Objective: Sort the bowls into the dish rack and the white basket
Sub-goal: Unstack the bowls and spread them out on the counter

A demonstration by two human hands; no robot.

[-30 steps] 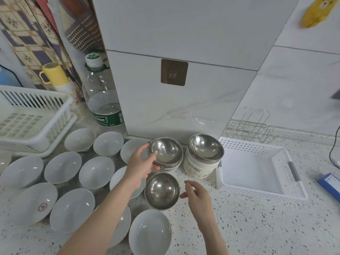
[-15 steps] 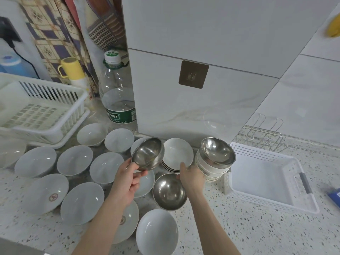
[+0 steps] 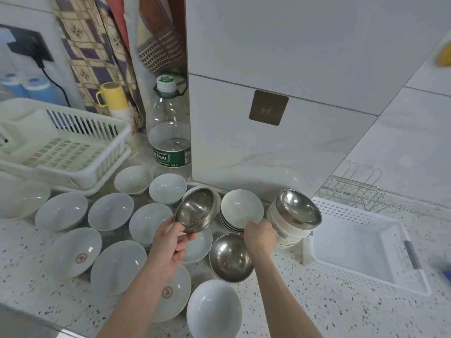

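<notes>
My left hand pinches a shiny metal bowl, tipped up above the counter. My right hand curls on the near rim of the white bowl stack. The dish rack at the counter's back left and the white basket on the right look empty. Nearly all the bowls are left. My right fingertips are hidden.

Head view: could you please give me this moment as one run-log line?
left hand: holds steel bowl, tilted | right hand: grips white bowl stack | dish rack, white basket: no bowls
</notes>
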